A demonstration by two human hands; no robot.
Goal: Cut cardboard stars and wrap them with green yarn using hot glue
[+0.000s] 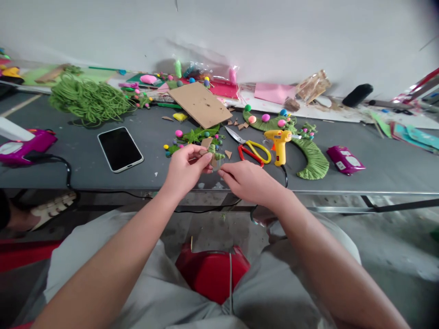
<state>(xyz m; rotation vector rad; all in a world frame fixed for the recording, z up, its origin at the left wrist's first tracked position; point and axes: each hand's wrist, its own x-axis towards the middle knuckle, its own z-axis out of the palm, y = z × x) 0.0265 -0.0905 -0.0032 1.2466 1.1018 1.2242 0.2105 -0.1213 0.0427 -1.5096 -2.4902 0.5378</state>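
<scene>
My left hand [187, 167] pinches a small piece of cardboard [206, 142] partly wrapped in green yarn [212, 149], just above the table's front edge. Close beside it, my right hand [248, 180] is closed, thumb and fingertips together on what looks like the thin end of that yarn; the fingers hide most of it. Behind the hands lie green leafy pieces with coloured pompoms [197, 135]. Scissors with red and yellow handles [252, 148] rest right of them, beside a yellow glue gun [280, 145]. A crescent wrapped in green yarn [313, 160] lies further right.
A heap of green yarn [91, 98] and a phone [120, 149] are on the left. A cardboard sheet [200, 104] lies at the back. Purple packs [345, 160] stand at both sides. A black cable [113, 192] runs along the front edge. A red stool [212, 274] is below.
</scene>
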